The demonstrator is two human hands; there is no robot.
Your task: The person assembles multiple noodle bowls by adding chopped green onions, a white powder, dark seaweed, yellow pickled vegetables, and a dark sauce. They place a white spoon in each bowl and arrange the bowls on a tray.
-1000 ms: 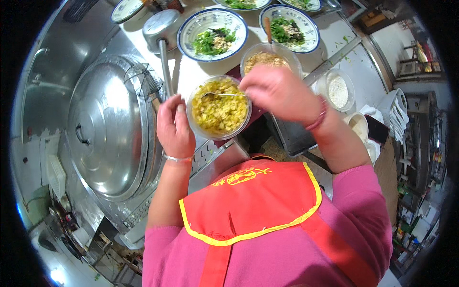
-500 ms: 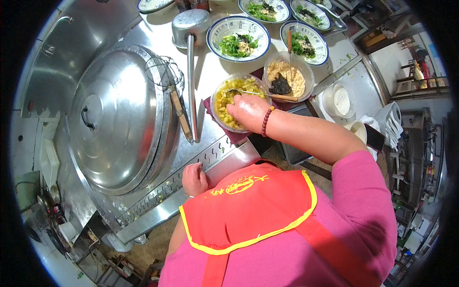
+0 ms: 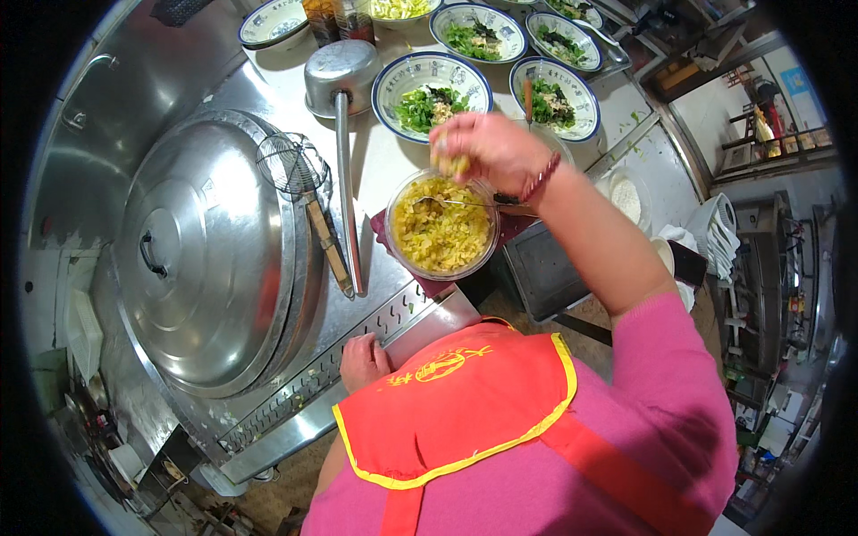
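Observation:
My right hand (image 3: 500, 147) is raised above a round clear tub (image 3: 494, 241) of chopped yellow-green pickled vegetables (image 3: 442, 239). Its fingers are closed around a pinch of the chopped vegetables (image 3: 451, 166). A metal spoon (image 3: 465, 204) lies in the tub, its handle pointing right. Just beyond my hand stands a white-and-blue bowl (image 3: 391, 82) with chopped greens, dark shreds and pale bits. My left hand (image 3: 365, 362), fingers curled in, rests at the front edge of the steel counter (image 3: 429, 322) beside my red apron. My right hand and forearm mostly hide a second tub.
Several similar bowls (image 3: 579, 87) stand at the back. A saucepan (image 3: 341, 67) with a long handle and a wire strainer (image 3: 293, 165) lie left of the tub. A large domed lid (image 3: 201, 223) fills the left. On the right is a container of white grains (image 3: 628, 198).
My right hand has come up out of the vegetable tub with a pinch of vegetables and moved away toward the bowls. My left hand stays at the counter edge. The view has shifted slightly.

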